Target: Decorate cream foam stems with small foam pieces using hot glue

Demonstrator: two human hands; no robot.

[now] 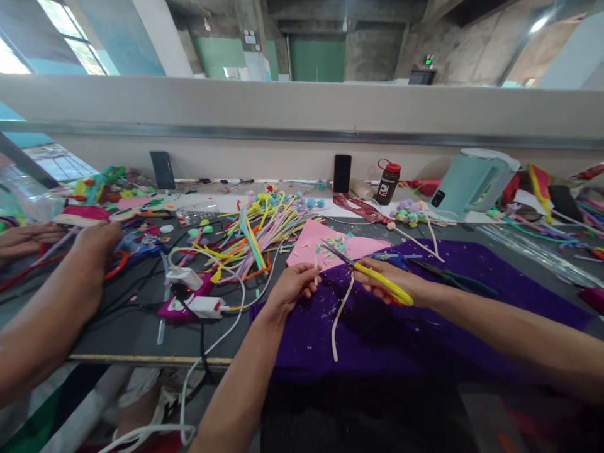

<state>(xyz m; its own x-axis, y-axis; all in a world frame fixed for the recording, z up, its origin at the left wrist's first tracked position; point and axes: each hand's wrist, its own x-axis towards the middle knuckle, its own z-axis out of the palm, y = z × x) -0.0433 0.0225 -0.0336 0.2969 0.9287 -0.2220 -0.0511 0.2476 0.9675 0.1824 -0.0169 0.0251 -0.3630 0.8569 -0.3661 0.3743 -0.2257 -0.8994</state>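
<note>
My left hand (296, 286) is closed in a pinch, with a short cream pipe cleaner piece (316, 267) sticking up between thumb and fingertips. In my right hand (382, 280) are scissors (384, 283) with yellow handles; their blades point left over a pink sheet (306, 242). A longer cream pipe cleaner (336, 324) runs down from my right fingers over the purple cloth (302, 352); whether the fingers grip it I cannot tell. Small cut pieces (337, 244) in green, yellow and cream lie scattered on the pink sheet.
Behind my left hand lies a heap of coloured pipe cleaners (264, 229). A power strip (189, 302) with plugs and cables sits left. Pliers (453, 277) lie right. A bottle (389, 182), a phone (342, 173) and a kettle (474, 182) stand behind. Another person's hands (97, 242) work at far left.
</note>
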